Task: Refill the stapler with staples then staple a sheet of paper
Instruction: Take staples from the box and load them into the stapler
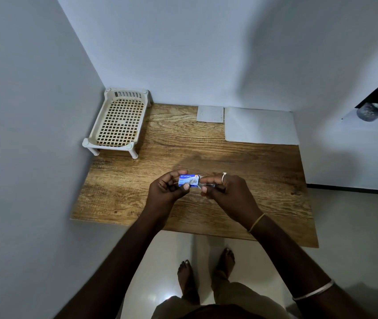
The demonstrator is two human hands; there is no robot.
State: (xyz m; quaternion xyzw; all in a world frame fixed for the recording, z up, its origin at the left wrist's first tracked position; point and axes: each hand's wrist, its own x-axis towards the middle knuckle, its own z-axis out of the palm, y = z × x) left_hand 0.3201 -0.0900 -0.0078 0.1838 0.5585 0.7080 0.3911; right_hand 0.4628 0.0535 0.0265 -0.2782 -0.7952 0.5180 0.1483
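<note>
Above the desk (137,194), the left hand (168,188) is pinching the staple box (189,180) steady while the right hand (226,192) is closing on its open end, likely drawing staples out.

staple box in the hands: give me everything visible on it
The staple box is a small blue and white carton, apparently cardboard, with printed branding on its top face and an orange corner mark. It is held level above the wooden table, not resting on it. The left hand grips its left end; the right hand works at its right end, where a pale inner part seems to protrude. Contents not visible.
</note>
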